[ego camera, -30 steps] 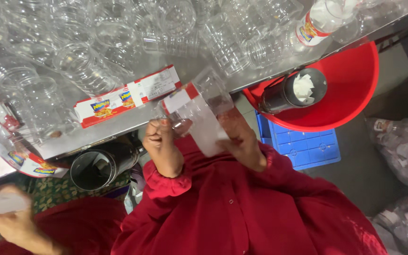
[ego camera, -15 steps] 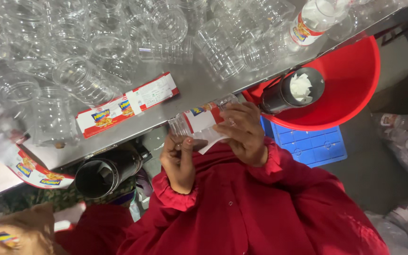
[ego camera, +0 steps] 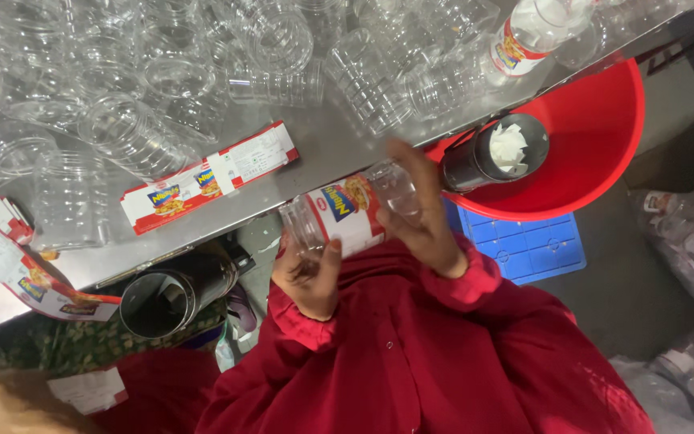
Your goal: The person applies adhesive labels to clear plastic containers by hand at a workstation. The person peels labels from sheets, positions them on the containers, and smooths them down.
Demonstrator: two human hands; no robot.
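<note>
While both hands grip labelled jar, table edge just beside.

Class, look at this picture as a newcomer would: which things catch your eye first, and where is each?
First comes the jar at the centre, clear with a red and white label, held between the left hand and the right hand. Above it, a heap of clear empty jars covers the metal table. At the right edge, a red basin holds a dark cylinder.
</note>
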